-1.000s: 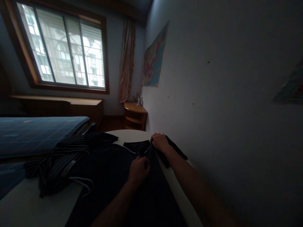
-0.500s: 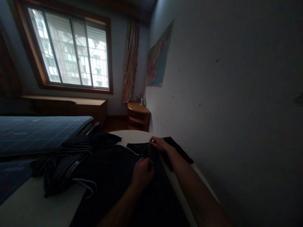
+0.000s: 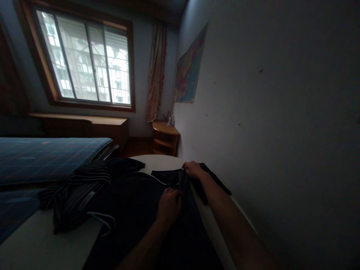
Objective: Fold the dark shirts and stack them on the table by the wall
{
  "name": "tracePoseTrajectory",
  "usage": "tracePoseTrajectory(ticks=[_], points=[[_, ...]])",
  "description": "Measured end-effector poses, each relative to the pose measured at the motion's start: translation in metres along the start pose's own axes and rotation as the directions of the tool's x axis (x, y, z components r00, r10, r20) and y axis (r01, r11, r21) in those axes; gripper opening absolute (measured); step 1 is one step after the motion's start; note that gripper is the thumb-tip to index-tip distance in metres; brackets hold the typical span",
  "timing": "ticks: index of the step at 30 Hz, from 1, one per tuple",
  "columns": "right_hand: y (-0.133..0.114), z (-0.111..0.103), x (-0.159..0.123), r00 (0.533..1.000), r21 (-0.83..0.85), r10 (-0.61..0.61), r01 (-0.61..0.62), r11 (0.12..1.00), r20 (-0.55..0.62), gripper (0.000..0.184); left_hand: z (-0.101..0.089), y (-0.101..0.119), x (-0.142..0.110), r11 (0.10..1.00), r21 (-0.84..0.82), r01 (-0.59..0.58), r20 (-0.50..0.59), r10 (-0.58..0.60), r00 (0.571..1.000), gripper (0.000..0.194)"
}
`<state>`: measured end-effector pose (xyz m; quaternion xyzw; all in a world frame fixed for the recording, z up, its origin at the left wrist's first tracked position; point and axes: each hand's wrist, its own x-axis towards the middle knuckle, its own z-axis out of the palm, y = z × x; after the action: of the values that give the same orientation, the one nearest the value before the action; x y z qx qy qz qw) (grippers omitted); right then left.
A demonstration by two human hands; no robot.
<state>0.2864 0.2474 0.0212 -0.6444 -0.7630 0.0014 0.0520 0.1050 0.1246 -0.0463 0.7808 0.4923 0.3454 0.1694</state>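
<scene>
Clamps dark, white-piped fabric shirt [image 3: 132, 202] in left hand [image 3: 169, 206] and right hand [image 3: 193, 170] fingers. May crease near curved white tabletop's far edge [image 3: 158, 159] if overpulled.

Pale table [image 3: 30, 242], far end rounded. Directly on it lies a dark shirt [image 3: 126, 210] with white trim, largely spread, collar toward the far end. A dark striped garment [image 3: 67, 197] lies bunched at left, against the shirt.

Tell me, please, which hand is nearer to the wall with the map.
The right hand, at the top of the shirt; the left hand is lower, farther from the wall.
</scene>
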Motion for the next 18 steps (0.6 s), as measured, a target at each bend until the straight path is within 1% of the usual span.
tracePoseTrajectory(ticks=[3,6,10,14,16,18], points=[[-0.008,0.002,-0.005,0.998,-0.024,-0.006,0.005,1.000,-0.069,0.035,0.001,-0.001,0.001,1.000,0.002,0.010,-0.007,-0.010,1.000,0.023],[-0.013,0.007,-0.008,0.996,-0.039,0.008,-0.012,0.999,-0.094,0.036,0.002,-0.002,0.001,1.000,0.005,0.020,-0.008,-0.020,1.000,0.024],[-0.007,0.011,-0.010,0.998,-0.060,0.038,-0.041,0.997,-0.052,0.036,0.002,-0.003,0.001,1.000,0.002,0.031,-0.007,-0.031,0.999,0.024],[0.005,0.010,-0.009,1.000,-0.065,0.025,-0.024,0.998,0.011,0.042,0.001,-0.002,0.002,0.999,-0.007,0.043,-0.014,-0.043,0.999,0.024],[0.007,0.010,-0.008,1.000,-0.065,0.017,-0.016,0.998,0.020,0.044,0.000,-0.002,0.002,0.999,-0.012,0.050,-0.015,-0.051,0.999,0.023],[0.005,0.009,-0.008,1.000,-0.068,0.017,-0.016,0.998,0.002,0.043,0.000,-0.002,0.002,0.998,-0.014,0.055,-0.011,-0.056,0.998,0.023]])
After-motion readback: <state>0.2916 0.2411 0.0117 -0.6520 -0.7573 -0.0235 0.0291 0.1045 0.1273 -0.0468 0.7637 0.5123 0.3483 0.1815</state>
